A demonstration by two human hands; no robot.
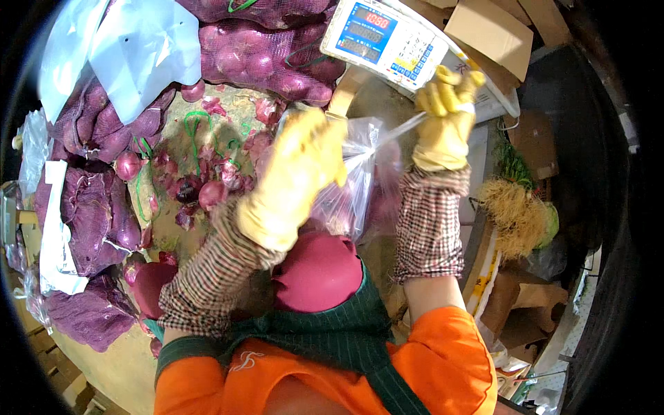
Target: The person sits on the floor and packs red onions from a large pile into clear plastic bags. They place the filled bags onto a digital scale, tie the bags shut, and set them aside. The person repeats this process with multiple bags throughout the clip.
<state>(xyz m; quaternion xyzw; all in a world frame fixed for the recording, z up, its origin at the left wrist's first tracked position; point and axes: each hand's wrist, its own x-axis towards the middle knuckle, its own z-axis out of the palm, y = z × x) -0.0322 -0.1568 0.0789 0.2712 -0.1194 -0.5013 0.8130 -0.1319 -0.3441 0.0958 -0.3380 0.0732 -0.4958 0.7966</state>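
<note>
Both hands wear yellow work gloves, with checked sleeve covers on the forearms. A clear plastic bag (pixel 358 194) with red onions inside hangs before my knees, its neck gathered into tight creases. My left hand (pixel 306 168), blurred, grips the bag beside its neck; the fingers' far side is hidden. From the neck a thin strip of twisted plastic (pixel 402 128) runs taut up to my right hand (pixel 445 111), which pinches its end. Just above my right hand is a white digital scale (pixel 384 41) with a lit display and keypad.
Mesh sacks of red onions (pixel 259 59) line the back and left. Clear plastic sheets (pixel 145 52) drape over some. Loose onions (pixel 212 195), skins and green ties (pixel 196 135) litter the floor. At right lie cardboard boxes (pixel 487 36) and a rooted green vegetable (pixel 511 218).
</note>
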